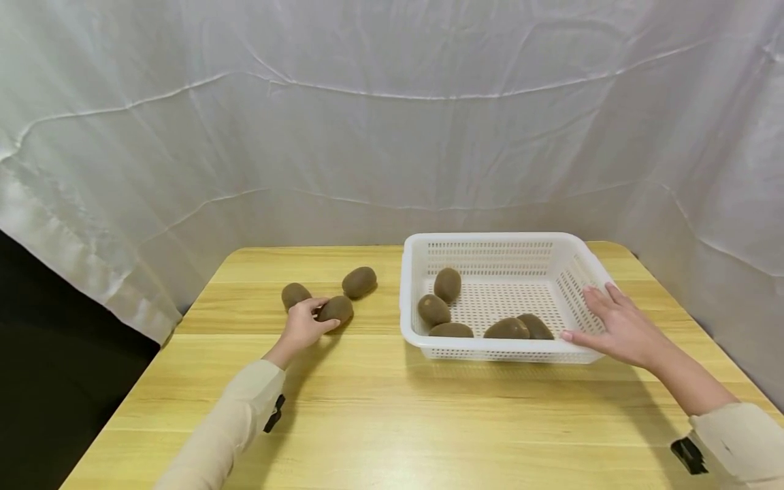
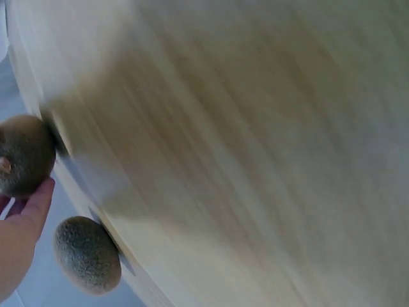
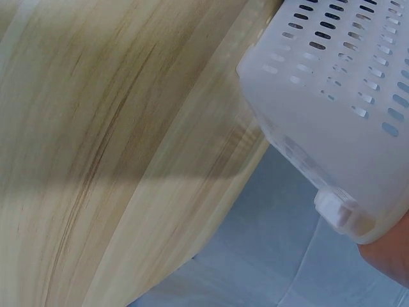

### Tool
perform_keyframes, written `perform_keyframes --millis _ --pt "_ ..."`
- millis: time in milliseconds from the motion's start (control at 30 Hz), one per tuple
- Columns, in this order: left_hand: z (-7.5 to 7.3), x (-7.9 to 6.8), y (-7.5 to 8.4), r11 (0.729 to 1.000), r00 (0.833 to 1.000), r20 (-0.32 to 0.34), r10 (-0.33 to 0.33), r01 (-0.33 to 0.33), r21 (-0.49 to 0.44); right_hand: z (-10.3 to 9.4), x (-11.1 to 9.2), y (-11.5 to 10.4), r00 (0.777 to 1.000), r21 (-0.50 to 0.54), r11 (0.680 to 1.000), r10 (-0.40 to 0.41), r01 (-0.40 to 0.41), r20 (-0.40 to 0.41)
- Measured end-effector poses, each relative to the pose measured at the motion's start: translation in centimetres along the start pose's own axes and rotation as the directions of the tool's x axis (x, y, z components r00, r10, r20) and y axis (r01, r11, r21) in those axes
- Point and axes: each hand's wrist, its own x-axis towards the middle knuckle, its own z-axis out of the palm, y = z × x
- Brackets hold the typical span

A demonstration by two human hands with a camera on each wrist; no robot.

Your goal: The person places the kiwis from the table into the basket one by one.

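Note:
My left hand (image 1: 305, 325) grips a brown fuzzy kiwi (image 1: 335, 310) between thumb and fingers, low over the table on the left. Just beyond that hand lies a second kiwi (image 1: 295, 295); a third kiwi (image 1: 360, 281) sits farther back to the right. In the left wrist view, fingertips touch one kiwi (image 2: 29, 160), and another kiwi (image 2: 87, 254) lies beside the hand. A white perforated plastic basket (image 1: 490, 345) stands right of centre. My right hand (image 1: 625, 329) rests spread on its front right corner, thumb at the front rim and fingers over the right side.
Several kiwis, among them an upright one (image 1: 448, 284), lie in the left and front parts of the basket. The wooden table (image 1: 367, 408) ends at a pale hanging curtain (image 1: 392, 150) behind and at the sides. A dark area (image 1: 55, 367) shows beyond the left edge.

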Motion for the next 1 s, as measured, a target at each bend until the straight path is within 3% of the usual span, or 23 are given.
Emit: perform_keyframes --millis 300,633,1000 --pt "-0.7 -0.6 0.1 0.998 0.997 0.082 0.01 -0.005 -0.064 0.0 0.0 0.0 1.0 -0.019 1.0 -0.006 0.006 0.006" --pt "-1.2 -1.2 0.6 0.99 0.994 0.104 0.016 -0.001 -0.143 0.0 0.1 -0.2 1.0 -0.017 1.0 -0.011 0.011 0.003" --pt "-1.9 -1.2 2.2 0.963 0.99 0.141 0.019 0.02 -0.27 -0.1 0.0 -0.2 1.0 -0.02 1.0 -0.019 0.019 -0.004"
